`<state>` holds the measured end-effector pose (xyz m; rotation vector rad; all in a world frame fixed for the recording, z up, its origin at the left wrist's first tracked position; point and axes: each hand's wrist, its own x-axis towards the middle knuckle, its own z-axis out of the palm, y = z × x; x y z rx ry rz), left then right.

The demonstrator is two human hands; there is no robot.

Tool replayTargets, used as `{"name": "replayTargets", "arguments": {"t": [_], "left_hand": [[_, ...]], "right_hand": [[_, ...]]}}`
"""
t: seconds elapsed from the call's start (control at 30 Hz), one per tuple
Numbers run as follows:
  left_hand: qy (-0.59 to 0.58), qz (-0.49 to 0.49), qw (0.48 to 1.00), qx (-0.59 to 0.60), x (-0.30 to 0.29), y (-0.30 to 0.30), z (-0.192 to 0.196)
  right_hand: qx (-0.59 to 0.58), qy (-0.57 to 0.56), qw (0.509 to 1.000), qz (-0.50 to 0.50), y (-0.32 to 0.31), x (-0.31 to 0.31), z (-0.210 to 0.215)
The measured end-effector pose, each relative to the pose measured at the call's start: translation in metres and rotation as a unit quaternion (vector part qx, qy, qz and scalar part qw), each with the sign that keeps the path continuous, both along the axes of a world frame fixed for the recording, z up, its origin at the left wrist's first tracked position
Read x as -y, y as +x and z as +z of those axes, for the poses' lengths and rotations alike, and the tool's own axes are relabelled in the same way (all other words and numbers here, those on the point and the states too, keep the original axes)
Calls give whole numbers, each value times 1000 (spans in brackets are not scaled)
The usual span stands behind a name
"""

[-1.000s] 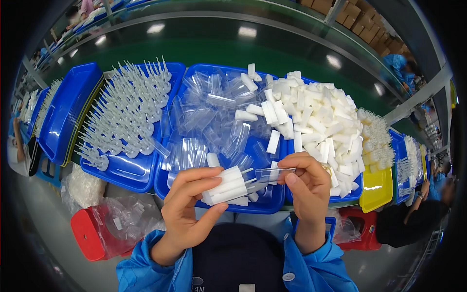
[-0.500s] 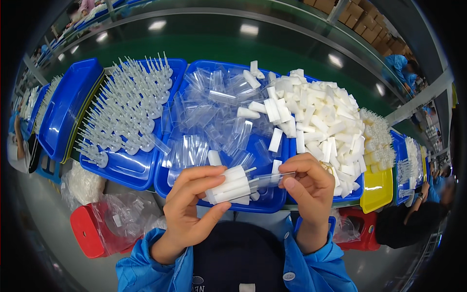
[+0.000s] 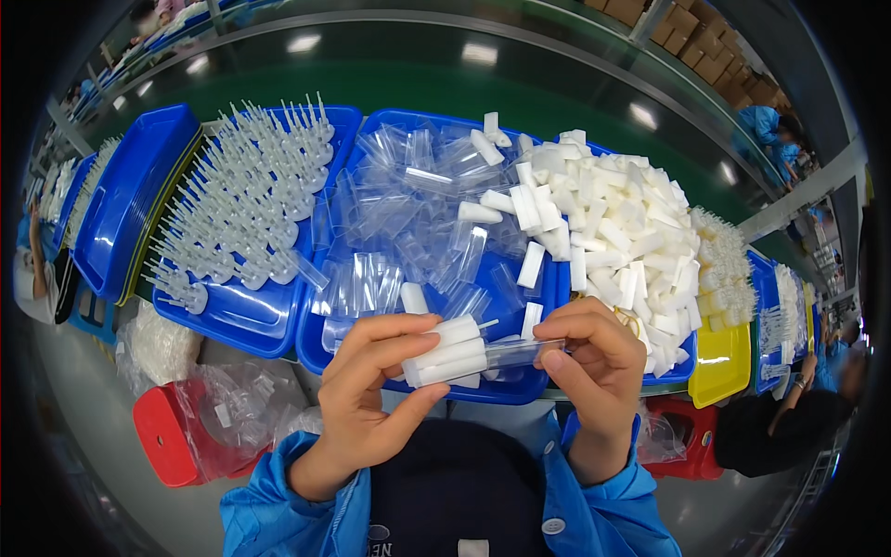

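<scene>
A long row of blue trays (image 3: 243,320) is laid out across the bench, one packed with clear needle-tipped parts (image 3: 243,200), the middle one littered with clear sleeves (image 3: 408,200), and a big heap of white caps (image 3: 617,218) piled to the right. Just in front, a small stack of white caps (image 3: 447,353) is pinched by the left hand (image 3: 367,395). One clear tube (image 3: 522,351) is gripped between curled fingertips of the right hand (image 3: 594,367), touching the stack.
</scene>
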<state>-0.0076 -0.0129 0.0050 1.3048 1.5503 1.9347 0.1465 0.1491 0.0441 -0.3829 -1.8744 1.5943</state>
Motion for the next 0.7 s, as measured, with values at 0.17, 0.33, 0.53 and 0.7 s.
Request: {"name": "replayTargets", "arguments": {"t": [0.17, 0.33, 0.53, 0.7], "left_hand": [[12, 25, 1000, 5, -4, 3, -1], [-12, 44, 998, -47, -2, 2, 0], [-18, 14, 993, -112, -2, -4, 1], [-9, 24, 993, -118, -7, 0, 1]], "right_hand": [[-4, -8, 1000, -11, 1, 3, -4], [-16, -12, 999, -28, -1, 10, -9], [-39, -30, 998, -35, -1, 10, -16], [-24, -73, 997, -9, -5, 3, -16]]}}
